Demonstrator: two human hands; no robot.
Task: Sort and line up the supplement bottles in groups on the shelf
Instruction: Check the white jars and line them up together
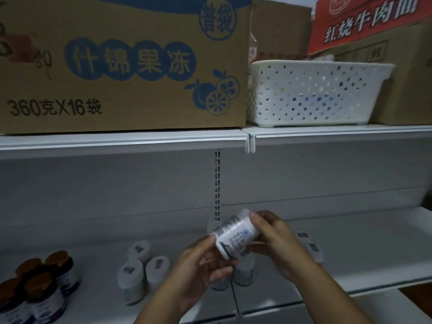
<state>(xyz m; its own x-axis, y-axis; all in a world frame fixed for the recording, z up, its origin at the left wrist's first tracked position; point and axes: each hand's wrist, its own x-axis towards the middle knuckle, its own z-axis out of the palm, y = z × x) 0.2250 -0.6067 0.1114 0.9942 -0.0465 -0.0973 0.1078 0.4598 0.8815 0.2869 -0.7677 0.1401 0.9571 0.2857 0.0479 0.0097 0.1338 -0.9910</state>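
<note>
Both hands grip one white supplement bottle [235, 235] above the lower shelf [350, 249], tilted: the left hand [201, 267] pinches its bottom end, the right hand [273, 239] curls round its cap end. Three white bottles [140, 270] stand left of it, and four brown-capped dark bottles [39, 286] cluster farther left.

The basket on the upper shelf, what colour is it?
White, dotted with small holes; the head view shows the basket.

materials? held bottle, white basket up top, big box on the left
Held bottle: likely white plastic, printed glossy label; blur leaves it open.
White basket: moulded plastic, matte, by its regular punched holes and rolled rim.
Big box: corrugated cardboard, by the brown kraft face with blue print.
</note>
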